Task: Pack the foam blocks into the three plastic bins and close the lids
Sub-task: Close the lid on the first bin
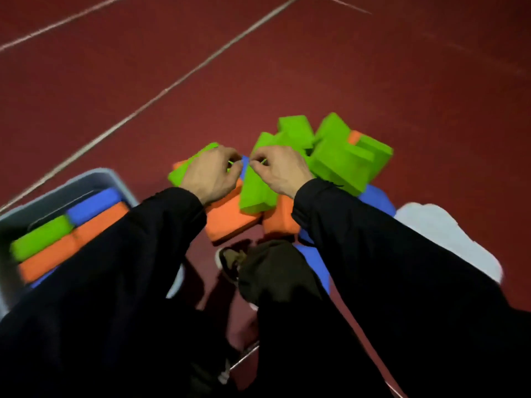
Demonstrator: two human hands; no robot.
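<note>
Both hands grabbing green foam blocks from the floor pile.
Left hand (pixel 211 176) grips one green rectangular foam block (pixel 188 168), right hand (pixel 280 169) another (pixel 254 191); lift both clear, lay flat in the grey plastic bin (pixel 94 179).

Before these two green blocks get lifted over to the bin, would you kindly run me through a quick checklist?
1. Left hand grips a green block: ok.
2. Right hand grips another green block: ok.
3. Bin open, no lid on it: ok.
4. Room left in the bin above the packed blocks: cannot tell.
5. Pile steady once these two leave: cannot tell.
</note>
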